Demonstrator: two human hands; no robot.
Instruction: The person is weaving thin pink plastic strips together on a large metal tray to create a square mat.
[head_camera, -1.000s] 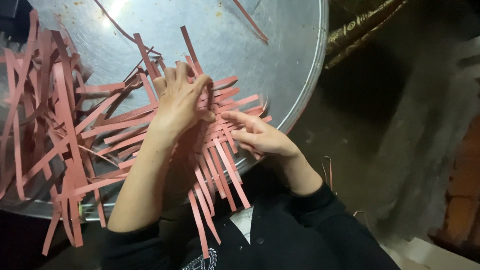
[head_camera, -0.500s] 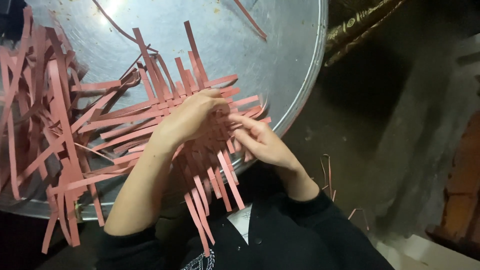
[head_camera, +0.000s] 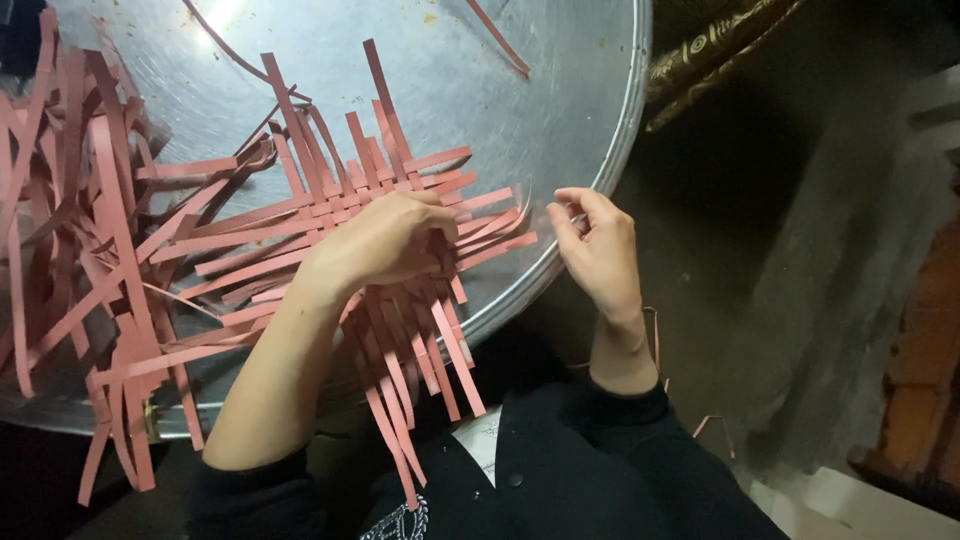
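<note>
A flat mat of woven pink strips (head_camera: 330, 215) lies on a big round metal tray (head_camera: 520, 110). My left hand (head_camera: 375, 240) rests palm down on the woven middle and presses it against the tray. My right hand (head_camera: 598, 250) hovers off the tray's right rim, apart from the mat, with its fingers curled and the fingertips pinched near the ends of the strips; whether a thin strip sits between them cannot be made out. Loose strip ends stick out over the tray's near edge toward my dark-sleeved body.
A heap of loose pink strips (head_camera: 80, 240) covers the left part of the tray. One single strip (head_camera: 497, 38) lies at the far rim. Dark ground and a patterned cloth (head_camera: 715, 50) lie to the right; a reddish object (head_camera: 920, 380) sits at the far right.
My right hand has pulled off the mat to the right, past the tray's rim. My left hand slid down from the strip ends and now lies flat on the weave.
</note>
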